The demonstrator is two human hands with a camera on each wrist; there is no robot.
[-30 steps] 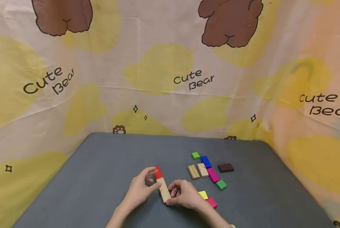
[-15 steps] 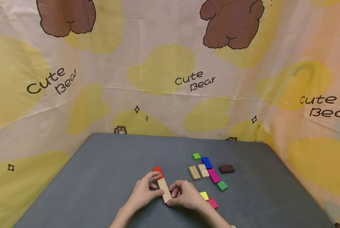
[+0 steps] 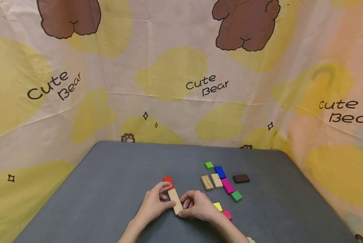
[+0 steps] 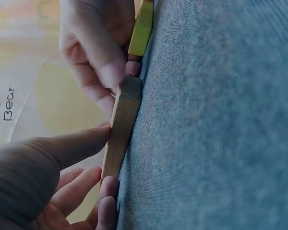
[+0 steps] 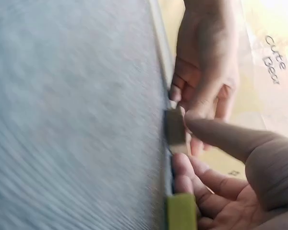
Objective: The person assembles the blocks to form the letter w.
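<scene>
A plain wooden block (image 3: 175, 199) lies flat on the table, end to end with a red block (image 3: 167, 180) at its far end. My left hand (image 3: 152, 203) is at their left side, its thumb on the wooden block's edge and its index finger over the red block. From the other side my right hand (image 3: 198, 206) pinches the near end of the wooden block, thumb at the corner and fingers curled along the right side. In the left wrist view the wooden block (image 4: 122, 127) runs between both hands; in the right wrist view its end face (image 5: 176, 127) shows, blurred.
To the right lie a lime block (image 3: 209, 165), a blue block (image 3: 220, 172), a magenta block (image 3: 228, 186), a green block (image 3: 236, 196), two wooden blocks and a dark brown block (image 3: 241, 178). Yellow (image 3: 218, 206) and pink (image 3: 227, 215) blocks sit beside my right forearm.
My left hand has shifted slightly right, its index finger now over the red block and its thumb further onto the wooden block's edge. The right hand has stayed nearly still.
</scene>
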